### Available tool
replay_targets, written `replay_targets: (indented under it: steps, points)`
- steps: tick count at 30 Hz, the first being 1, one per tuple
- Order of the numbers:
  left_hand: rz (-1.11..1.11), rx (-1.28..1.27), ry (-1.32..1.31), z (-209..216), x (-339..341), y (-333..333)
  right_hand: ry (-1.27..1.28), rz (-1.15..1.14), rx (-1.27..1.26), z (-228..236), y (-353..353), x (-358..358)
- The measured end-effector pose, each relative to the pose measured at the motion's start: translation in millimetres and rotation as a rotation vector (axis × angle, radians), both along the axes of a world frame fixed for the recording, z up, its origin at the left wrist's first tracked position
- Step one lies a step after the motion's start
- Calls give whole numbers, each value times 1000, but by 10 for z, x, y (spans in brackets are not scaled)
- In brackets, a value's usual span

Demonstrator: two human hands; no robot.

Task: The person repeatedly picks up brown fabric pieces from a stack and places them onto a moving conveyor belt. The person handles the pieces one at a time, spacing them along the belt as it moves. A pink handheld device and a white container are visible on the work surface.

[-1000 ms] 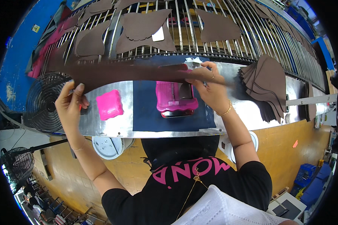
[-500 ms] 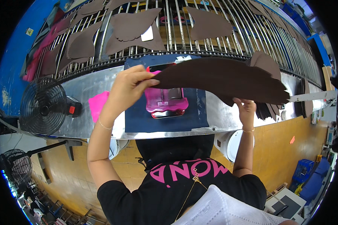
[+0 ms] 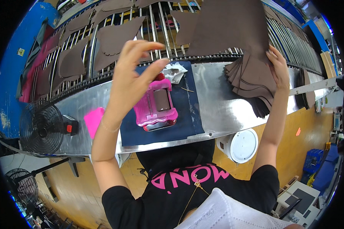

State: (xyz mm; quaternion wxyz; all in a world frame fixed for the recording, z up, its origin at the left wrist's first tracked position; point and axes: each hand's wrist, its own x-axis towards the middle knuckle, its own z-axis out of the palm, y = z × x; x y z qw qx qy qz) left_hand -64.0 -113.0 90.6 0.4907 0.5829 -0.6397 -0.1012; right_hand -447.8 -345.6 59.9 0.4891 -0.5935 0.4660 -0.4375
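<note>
A large dark-brown cut panel [image 3: 231, 28], leather-like, rises over the slatted rack at the upper right. My right hand [image 3: 278, 68] grips its lower right edge. My left hand [image 3: 133, 74] is empty, its thumb and fingers apart, raised above a pink plastic frame-like holder [image 3: 156, 102]. That holder lies on a dark blue sheet [image 3: 189, 122], with a crumpled white scrap [image 3: 174, 71] beyond it. Below and beside my right hand, a fanned pile of brown panels [image 3: 252, 78] rests on the metal table.
Beyond the metal table [image 3: 218, 91] runs a rack of metal bars [image 3: 153, 28] carrying several brown panels [image 3: 118, 36]. A black fan [image 3: 42, 129] and a pink sheet [image 3: 94, 120] are at the left. Below the table edge stands a white bucket [image 3: 244, 145].
My left hand has let go of the brown panel and opened. My right hand has moved right and away from me, and the panel has swung from lying across to standing over the rack.
</note>
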Motion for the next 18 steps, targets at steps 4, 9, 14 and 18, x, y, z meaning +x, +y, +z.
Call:
replay_targets:
  steps: [4, 9, 14, 18]
  points:
    - [147, 75, 136, -29, 231, 217, 154, 61, 95, -302, -855, 329]
    - [264, 104, 391, -121, 449, 563, 218, 38, 255, -820, -1511, 651]
    - [340, 126, 401, -233, 634, 743, 416, 152, 314, -1184, -1850, 760]
    - [372, 149, 379, -317, 664, 761, 706, 161, 179, -1455, -1989, 825]
